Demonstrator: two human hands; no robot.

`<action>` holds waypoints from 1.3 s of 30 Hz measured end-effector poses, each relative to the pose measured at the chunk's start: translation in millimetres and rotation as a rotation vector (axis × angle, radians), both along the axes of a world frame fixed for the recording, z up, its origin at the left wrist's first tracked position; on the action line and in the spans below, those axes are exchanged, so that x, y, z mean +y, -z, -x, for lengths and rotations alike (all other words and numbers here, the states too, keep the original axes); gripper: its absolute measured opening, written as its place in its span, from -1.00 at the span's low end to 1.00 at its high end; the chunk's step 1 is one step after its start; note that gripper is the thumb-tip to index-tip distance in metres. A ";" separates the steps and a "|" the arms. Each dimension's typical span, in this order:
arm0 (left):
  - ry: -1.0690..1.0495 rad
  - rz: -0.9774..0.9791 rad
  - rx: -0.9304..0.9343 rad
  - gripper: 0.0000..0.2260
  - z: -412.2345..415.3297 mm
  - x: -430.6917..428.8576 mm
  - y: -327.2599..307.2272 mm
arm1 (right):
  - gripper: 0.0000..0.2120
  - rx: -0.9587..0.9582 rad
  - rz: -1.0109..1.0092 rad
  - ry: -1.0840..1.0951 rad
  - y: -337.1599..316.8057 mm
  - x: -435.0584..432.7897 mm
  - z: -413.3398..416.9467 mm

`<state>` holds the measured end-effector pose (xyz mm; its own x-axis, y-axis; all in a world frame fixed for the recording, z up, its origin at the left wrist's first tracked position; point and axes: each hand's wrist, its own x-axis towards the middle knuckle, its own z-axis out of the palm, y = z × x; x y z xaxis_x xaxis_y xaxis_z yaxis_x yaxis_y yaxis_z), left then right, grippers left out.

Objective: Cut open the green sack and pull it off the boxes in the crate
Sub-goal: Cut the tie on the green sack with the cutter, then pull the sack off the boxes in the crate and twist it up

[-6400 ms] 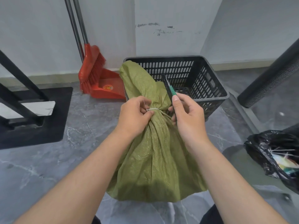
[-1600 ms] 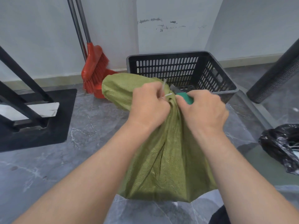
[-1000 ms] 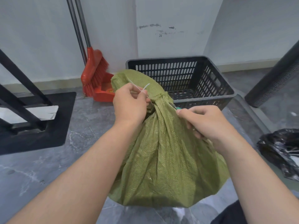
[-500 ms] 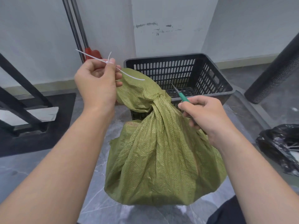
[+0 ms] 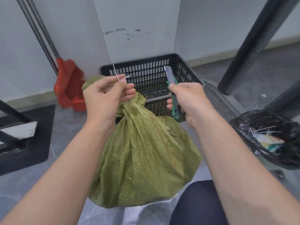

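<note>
Head view: the green sack (image 5: 142, 153) sits on the floor just in front of the black crate (image 5: 149, 75), its neck bunched but with no tie around it. Left hand (image 5: 105, 96) fingers pinch a loose white zip tie (image 5: 119, 77) above the neck. Right hand (image 5: 188, 99) grips a green box cutter (image 5: 172, 88), blade up. The crate looks empty, so opening and stripping the sack seems left to do.
</note>
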<state>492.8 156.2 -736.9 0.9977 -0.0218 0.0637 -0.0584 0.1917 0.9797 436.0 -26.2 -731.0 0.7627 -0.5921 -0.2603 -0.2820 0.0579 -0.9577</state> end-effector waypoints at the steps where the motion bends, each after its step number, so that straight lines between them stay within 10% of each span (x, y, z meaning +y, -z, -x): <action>1: 0.047 -0.005 0.021 -0.86 3.4 -8.9 -1.1 | -0.93 -0.018 0.021 0.002 -3.0 -9.0 1.9; 5: 0.221 -0.047 0.128 -0.76 16.2 -49.5 0.6 | -0.56 -0.013 0.181 0.008 -5.3 -50.6 15.1; 11: 0.363 -0.214 0.231 -0.82 51.1 -136.7 28.7 | -0.62 0.064 0.348 0.059 28.8 -108.5 46.0; 25: 0.948 -1.557 -0.066 -0.79 104.6 -249.7 137.4 | -0.55 0.344 0.551 -0.089 180.7 -182.9 90.4; 39: 0.970 -1.693 0.007 -0.92 97.4 -275.7 157.3 | -0.66 0.633 0.559 -0.335 320.3 -179.4 104.5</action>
